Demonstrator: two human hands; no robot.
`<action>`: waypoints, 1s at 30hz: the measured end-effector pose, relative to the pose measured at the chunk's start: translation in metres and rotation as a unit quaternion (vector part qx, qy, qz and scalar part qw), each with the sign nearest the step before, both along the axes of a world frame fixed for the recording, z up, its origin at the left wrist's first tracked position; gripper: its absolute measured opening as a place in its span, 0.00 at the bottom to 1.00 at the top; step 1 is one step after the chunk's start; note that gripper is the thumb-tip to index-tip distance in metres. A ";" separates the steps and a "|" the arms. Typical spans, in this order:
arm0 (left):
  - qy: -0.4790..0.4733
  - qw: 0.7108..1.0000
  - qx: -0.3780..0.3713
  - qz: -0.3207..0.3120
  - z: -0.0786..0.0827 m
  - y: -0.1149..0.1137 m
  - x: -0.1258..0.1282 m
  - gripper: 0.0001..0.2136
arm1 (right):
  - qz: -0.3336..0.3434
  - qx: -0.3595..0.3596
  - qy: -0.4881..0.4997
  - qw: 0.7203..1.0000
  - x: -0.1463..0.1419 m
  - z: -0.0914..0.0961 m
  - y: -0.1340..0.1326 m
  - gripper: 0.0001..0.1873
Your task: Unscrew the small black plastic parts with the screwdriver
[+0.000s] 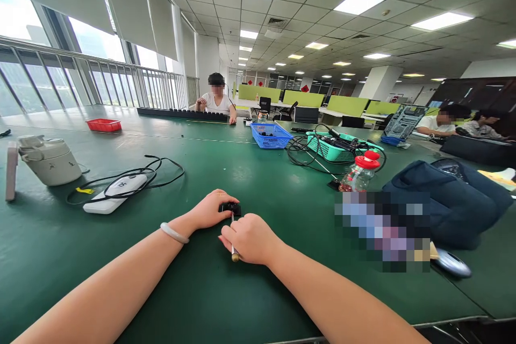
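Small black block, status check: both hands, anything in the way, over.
Left hand holding small black block. Right hand gripping slim screwdriver-like tool, far end at the block. Nothing visibly in the way.

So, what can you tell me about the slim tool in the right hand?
The slim tool looks pale and rod-like, perhaps metal, with a rounded brownish-gold near end. The right hand grips it, hiding its middle. It points away from the wearer, its thin far end at the small black piece held by the left hand; actual tip contact is too small to confirm.

Small black part point(231, 207) on green table point(193, 290); slim metallic tool point(235, 254), tip at part's near edge.
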State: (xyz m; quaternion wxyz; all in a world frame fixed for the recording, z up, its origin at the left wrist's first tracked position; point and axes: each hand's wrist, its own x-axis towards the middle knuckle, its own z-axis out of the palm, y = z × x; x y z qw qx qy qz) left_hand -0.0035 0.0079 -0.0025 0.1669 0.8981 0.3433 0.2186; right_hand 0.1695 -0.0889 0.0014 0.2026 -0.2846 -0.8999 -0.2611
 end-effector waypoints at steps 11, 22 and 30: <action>0.003 1.000 0.012 -0.008 -0.002 0.002 0.000 0.18 | 0.005 0.006 0.027 1.000 0.007 0.004 0.005 0.16; 0.015 1.000 -0.007 0.001 0.003 -0.002 0.002 0.18 | 0.009 0.004 -0.004 1.000 0.004 0.002 0.005 0.16; 0.012 1.000 -0.017 0.018 0.007 -0.004 0.004 0.18 | 0.010 -0.012 0.023 1.000 0.009 0.000 0.011 0.16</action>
